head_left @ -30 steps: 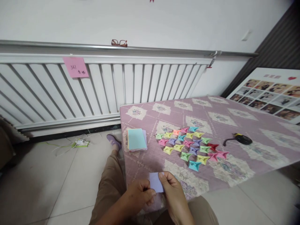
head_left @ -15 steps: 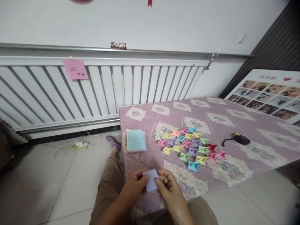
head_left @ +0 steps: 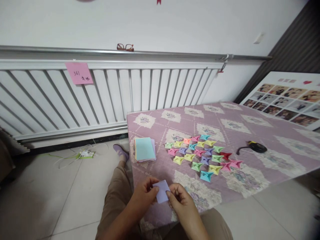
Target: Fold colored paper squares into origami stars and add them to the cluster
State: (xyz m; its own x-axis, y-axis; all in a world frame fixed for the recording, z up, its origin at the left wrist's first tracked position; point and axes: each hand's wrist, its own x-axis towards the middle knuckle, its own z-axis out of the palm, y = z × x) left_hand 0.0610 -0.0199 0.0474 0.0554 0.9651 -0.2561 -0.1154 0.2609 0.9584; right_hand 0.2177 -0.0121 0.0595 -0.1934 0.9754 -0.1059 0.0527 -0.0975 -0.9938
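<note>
A small lavender square of folded paper (head_left: 162,191) is held up just above the table's near edge. My left hand (head_left: 147,192) pinches its left side, thumb on top. On the right side, my right hand (head_left: 180,197) grips the paper between thumb and curled fingers. Beyond my hands, several folded paper boats (head_left: 205,161) in pink, yellow, green, blue, purple and red stand in rows. To the left lies a stack of coloured square paper (head_left: 145,149) with a light blue sheet on top. The fingertips under the paper are hidden.
A flowered purple cloth covers the table (head_left: 175,126). A black coiled cable or tape (head_left: 257,147) lies at the right. Behind stands a white radiator (head_left: 112,93) with glasses (head_left: 125,47) on the pipe above. A power strip (head_left: 86,154) with cords lies on the floor.
Both hands keep hold of the lavender paper, which has shifted and turned only slightly. The boats and the paper stack have not moved.
</note>
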